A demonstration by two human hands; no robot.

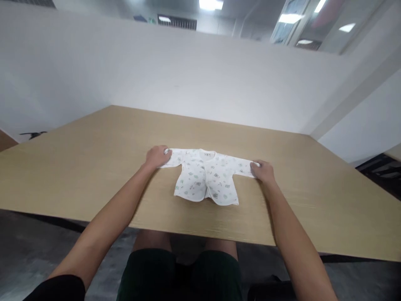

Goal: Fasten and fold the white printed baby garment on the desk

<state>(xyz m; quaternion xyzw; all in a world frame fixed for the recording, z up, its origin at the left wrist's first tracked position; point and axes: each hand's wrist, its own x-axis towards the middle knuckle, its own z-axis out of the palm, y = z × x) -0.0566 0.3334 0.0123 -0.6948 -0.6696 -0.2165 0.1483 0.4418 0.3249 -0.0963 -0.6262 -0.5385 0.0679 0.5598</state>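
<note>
A small white baby shirt (206,177) with a scattered print lies spread on the table, its neckline toward the far wall and its hem toward me. Both sleeves stretch out sideways. My left hand (158,156) is closed on the cuff of the sleeve at the left. At the other end, my right hand (263,170) pinches the opposite cuff. Down the middle the front edges meet and part slightly near the hem. A small dark label shows inside the collar.
The shirt rests on a wide light-wood table (103,175) whose near edge is just in front of my legs. A white wall (194,75) stands along its far edge. Dark objects (380,173) are beside the table at the right. A thin black item (33,134) shows past the left edge.
</note>
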